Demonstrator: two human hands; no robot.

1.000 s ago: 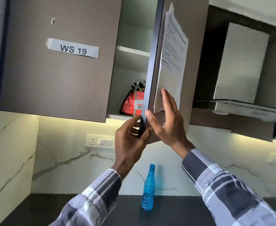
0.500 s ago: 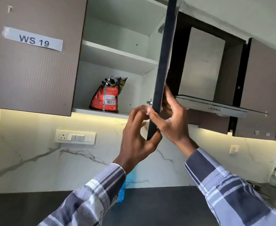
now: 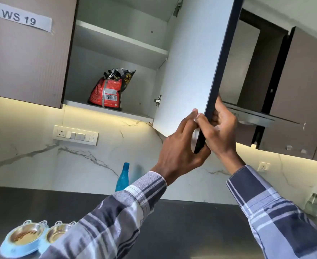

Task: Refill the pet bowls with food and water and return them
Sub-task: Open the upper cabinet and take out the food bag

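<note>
With the cupboard door (image 3: 187,68) swung wide on its hinges, access to the food now cleared. Left hand (image 3: 180,146) and right hand (image 3: 219,131) both clamped on the door's lower near corner, left fingers on the pale inner face, right fingers wrapped round the dark outer edge. Nothing else held in either.

Red pet food bag (image 3: 107,90) standing alone on the lower shelf (image 3: 79,104), clipped shut at the top, far left of the hands and untouched. Not yet lifted down.

Pet bowls (image 3: 27,238) sitting on the dark counter (image 3: 182,230) at near left, a joined blue pair with steel inserts. Left insert showing some brown kibble; right one partly hidden by the sleeve, contents unclear. Blue water bottle (image 3: 123,176) upright against the marble wall, between the bowls and the hands, partly behind the left sleeve.

Judged from this: an early stage. Still to come: fetching the bag, pouring food, pouring water, carrying the bowls back.
</note>
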